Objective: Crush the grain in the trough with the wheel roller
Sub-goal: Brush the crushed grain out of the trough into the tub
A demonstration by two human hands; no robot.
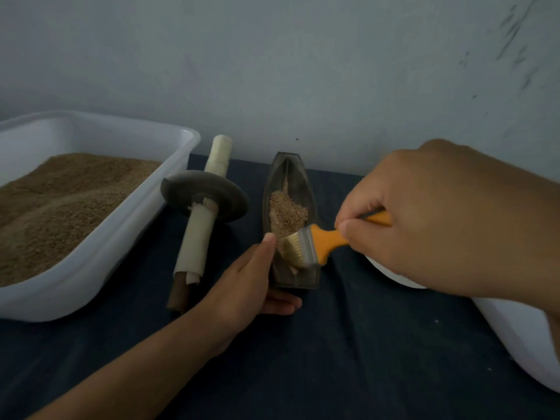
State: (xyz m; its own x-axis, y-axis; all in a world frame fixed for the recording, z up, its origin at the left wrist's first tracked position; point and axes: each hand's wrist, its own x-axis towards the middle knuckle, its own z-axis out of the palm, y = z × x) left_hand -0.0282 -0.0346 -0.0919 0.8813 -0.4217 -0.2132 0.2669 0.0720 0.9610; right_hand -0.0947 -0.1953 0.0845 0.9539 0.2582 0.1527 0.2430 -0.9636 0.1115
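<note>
Sitting on the dark cloth (348,344) against the pale wall, the biggest thing before me is the white tub (100,262) on my left, heaped with brown meal (60,207). Another white tub (515,338) shows at my right, mostly hidden behind my arm. Between the left tub and the trough lies the wheel roller (203,195), its grey stone disc leaning on the cloth and its paper-wrapped axle pointing from the wall toward me; neither hand touches it. Just right of it stands the trough (309,189), a narrow dark boat shape running away from me, with the grain (286,212) piled in the middle of its channel. My left hand (251,286) grips the trough's near end, thumb lying along the left rim and fingers curled underneath. My right hand (424,213) is closed around the orange handle of a small brush (306,244), pinching it between thumb and fingers, and its pale bristles rest inside the trough at the near edge of the grain.
</note>
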